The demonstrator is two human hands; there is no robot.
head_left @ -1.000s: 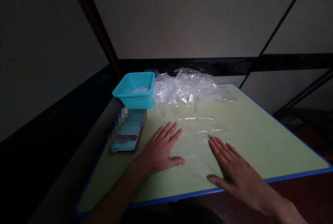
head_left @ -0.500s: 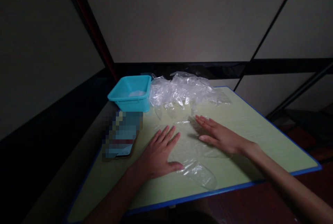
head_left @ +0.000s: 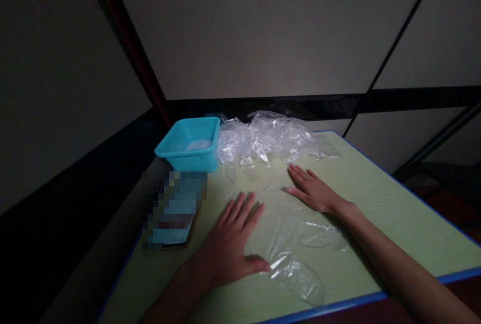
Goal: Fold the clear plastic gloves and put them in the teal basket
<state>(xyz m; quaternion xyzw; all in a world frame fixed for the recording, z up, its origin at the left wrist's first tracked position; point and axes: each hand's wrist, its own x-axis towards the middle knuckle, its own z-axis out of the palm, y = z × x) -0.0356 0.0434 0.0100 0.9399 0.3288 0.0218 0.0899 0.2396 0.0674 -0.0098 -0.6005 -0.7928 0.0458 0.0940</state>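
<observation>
A clear plastic bag (head_left: pixel 285 233) lies spread on the pale green table (head_left: pixel 391 223), its two loose strips pointing toward the near and right side. My left hand (head_left: pixel 235 244) rests on its left part, palm down with fingers spread and the thumb by the lower strip. At the bag's upper right, my right hand (head_left: pixel 310 188) lies flat, palm down, fingers stretched out and thumb apart. Neither hand grips anything. The bag's far edge is faint against the tabletop.
A heap of crumpled clear plastic bags (head_left: pixel 270 136) sits at the back. Left of it stands a turquoise basin (head_left: pixel 195 161) with something whitish inside. A flat, pixelated object (head_left: pixel 178 213) lies at the table's left. Blue trim runs along the table edge; a wall rises behind.
My right hand has come down onto the bag and slid outward, and the bag's right strip now lies more spread out. My left hand stays on the bag. The view has shifted slightly.
</observation>
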